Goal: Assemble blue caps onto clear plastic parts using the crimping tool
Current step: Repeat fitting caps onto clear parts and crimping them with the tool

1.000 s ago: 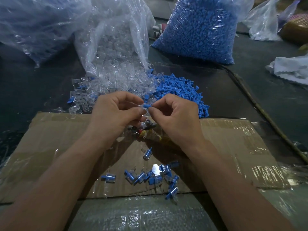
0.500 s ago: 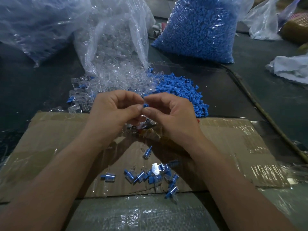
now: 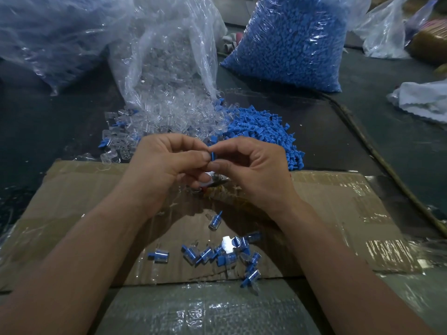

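While we hold both hands over the far edge of the cardboard sheet [image 3: 72,194], our left hand [image 3: 167,165] and right hand [image 3: 254,172] meet fingertip to fingertip, and a single blue cap [image 3: 212,156] stands upright as a thin sliver exactly where they meet. Our left thumb and forefinger press in on it from the left and our right thumb and forefinger close on it from the right, so both hands pinch it, with the other fingers curled under. Whether a clear piece sits behind our left fingertips we cannot tell, since the fingers cover that spot. Just below the hands, on the cardboard near its far edge, the crimping tool [image 3: 216,182] shows only as a bit of shiny metal, mostly hidden under our right hand. Near the middle of the cardboard's near edge lies a cluster of capped pieces [image 3: 217,255], with one more [image 3: 214,221] lying alone between the cluster and our hands. Beyond the far edge, on the dark worktop [image 3: 48,131], a heap of clear parts [image 3: 174,117] spills from an open clear bag [image 3: 169,56], touching a heap of blue caps [image 3: 263,131] to its right. A full bag of blue caps [image 3: 290,39] stands farther back, and a white cloth [image 3: 425,100] lies at the worktop's right edge.
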